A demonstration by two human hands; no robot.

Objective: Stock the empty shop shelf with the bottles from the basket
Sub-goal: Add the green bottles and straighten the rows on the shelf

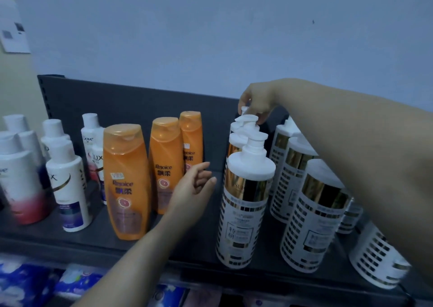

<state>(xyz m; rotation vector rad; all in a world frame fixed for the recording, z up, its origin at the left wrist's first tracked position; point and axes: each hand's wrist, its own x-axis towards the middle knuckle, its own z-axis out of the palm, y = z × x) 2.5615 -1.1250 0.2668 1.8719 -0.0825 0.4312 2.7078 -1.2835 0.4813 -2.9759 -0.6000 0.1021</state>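
The dark shelf (98, 241) holds bottles in rows. Three orange Rejoice bottles (126, 182) stand in the middle. White and gold pump bottles (246, 201) fill the right side in rows running front to back. My right hand (257, 102) reaches over them to the rear, with its fingers pinching the white pump head of a back pump bottle (247, 119). My left hand (194, 189) hovers with fingers apart in the gap between the orange bottles and the pump bottles, holding nothing. The basket is out of view.
White Dove and Lux bottles (68, 182) crowd the left end of the shelf. The shelf's dark back panel (128, 100) rises behind them, under a pale wall. Blue and purple packets (35, 283) lie on the shelf below.
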